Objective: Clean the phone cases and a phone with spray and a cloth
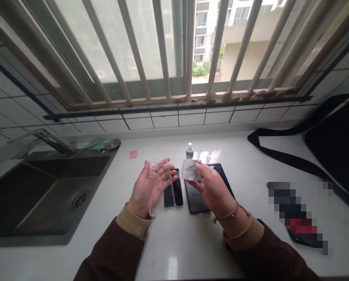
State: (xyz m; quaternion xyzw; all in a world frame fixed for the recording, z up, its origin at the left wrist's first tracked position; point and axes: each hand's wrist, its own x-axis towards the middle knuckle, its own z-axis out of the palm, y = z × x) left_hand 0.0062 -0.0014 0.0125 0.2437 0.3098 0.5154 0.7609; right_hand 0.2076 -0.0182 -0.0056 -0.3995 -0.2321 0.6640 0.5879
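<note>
My left hand (149,186) lies palm up, fingers spread, holding a clear phone case (160,208) above the white counter (174,249). My right hand (212,189) pinches a small grey cleaning cloth (189,170) next to the case. Under the hands lie a black phone (176,194) and a larger black tablet (195,201), both flat with screens up. A small white bottle with a blue cap (189,150) stands just behind them.
A dark sink (45,191) with a faucet (53,142) fills the left side. A pink sticky note (133,154) lies behind the hands. A black bag with a long strap (335,148) sits at right. A barred window (174,58) runs along the back.
</note>
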